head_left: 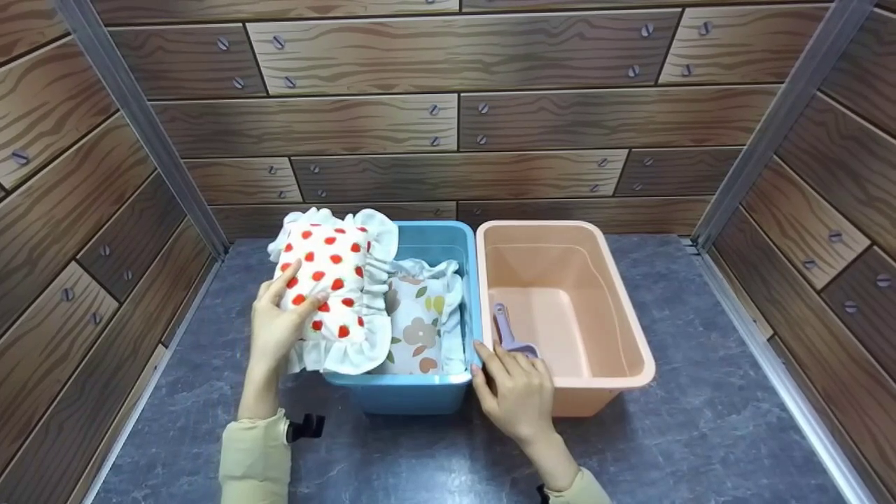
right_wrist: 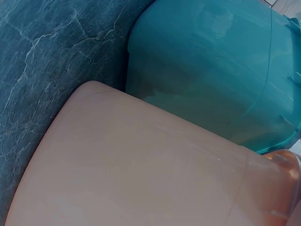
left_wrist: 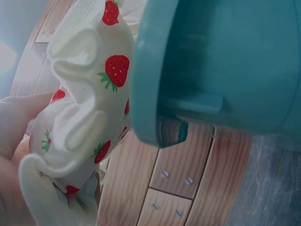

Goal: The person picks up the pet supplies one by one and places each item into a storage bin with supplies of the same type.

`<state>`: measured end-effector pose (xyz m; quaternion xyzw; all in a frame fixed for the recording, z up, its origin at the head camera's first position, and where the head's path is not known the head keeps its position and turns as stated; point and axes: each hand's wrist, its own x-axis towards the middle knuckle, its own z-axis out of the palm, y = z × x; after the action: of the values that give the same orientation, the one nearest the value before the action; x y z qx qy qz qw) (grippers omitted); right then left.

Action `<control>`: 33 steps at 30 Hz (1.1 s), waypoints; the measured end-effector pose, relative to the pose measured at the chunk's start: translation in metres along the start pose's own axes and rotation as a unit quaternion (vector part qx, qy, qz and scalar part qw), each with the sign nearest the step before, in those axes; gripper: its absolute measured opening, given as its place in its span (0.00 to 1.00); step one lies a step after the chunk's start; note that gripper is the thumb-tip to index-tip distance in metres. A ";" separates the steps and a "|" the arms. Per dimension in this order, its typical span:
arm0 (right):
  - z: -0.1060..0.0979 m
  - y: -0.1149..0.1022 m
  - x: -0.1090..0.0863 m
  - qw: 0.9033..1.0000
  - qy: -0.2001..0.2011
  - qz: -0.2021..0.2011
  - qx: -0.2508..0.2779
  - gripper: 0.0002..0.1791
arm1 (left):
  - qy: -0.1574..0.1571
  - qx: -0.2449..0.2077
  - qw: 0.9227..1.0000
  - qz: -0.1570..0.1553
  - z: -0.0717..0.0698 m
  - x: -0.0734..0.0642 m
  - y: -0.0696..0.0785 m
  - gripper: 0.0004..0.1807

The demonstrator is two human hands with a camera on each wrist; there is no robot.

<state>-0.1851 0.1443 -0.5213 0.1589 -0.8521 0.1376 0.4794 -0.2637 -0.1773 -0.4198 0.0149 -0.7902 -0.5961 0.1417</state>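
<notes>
A white pillow with red strawberries and a ruffled edge point(head_left: 329, 269) lies across the left rim of the blue bin point(head_left: 409, 392). My left hand point(head_left: 276, 325) grips its left side, thumb and index finger spread on the printed face. In the left wrist view the pillow point(left_wrist: 115, 99) bulges beside the bin's rim. Inside the blue bin is a second ruffled pillow with flowers point(head_left: 420, 325). My right hand point(head_left: 518, 392) rests with loosely extended fingers at the adjoining near corners of the blue and peach bins. Close to these fingers, a small purple scoop point(head_left: 505, 325) lies in the peach bin point(head_left: 616, 381).
The two bins stand side by side on a dark marbled surface point(head_left: 714, 392). Wood-patterned panels point(head_left: 455, 56) enclose the back and sides, with metal strips point(head_left: 777, 399) along the edges. In the right wrist view the bins' outer walls fill most of the picture.
</notes>
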 end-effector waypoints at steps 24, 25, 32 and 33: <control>0.000 0.001 0.000 1.000 0.002 -0.001 0.001 0.24 | 0.000 -0.033 0.999 -0.034 0.022 0.007 -0.003 0.37; 0.000 0.000 0.000 1.000 0.002 -0.002 0.001 0.24 | 0.001 -0.036 0.999 -0.036 0.023 0.008 -0.003 0.37; 0.000 0.000 0.000 1.000 -0.001 0.000 0.000 0.24 | -0.005 -0.029 0.999 -0.037 0.026 0.009 -0.006 0.37; 0.000 0.000 0.000 1.000 -0.002 0.001 0.000 0.24 | -0.006 -0.024 0.999 -0.036 0.026 0.010 -0.006 0.37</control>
<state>-0.1849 0.1448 -0.5212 0.1581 -0.8533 0.1374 0.4776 -0.2801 -0.1564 -0.4300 0.0364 -0.7752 -0.6201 0.1153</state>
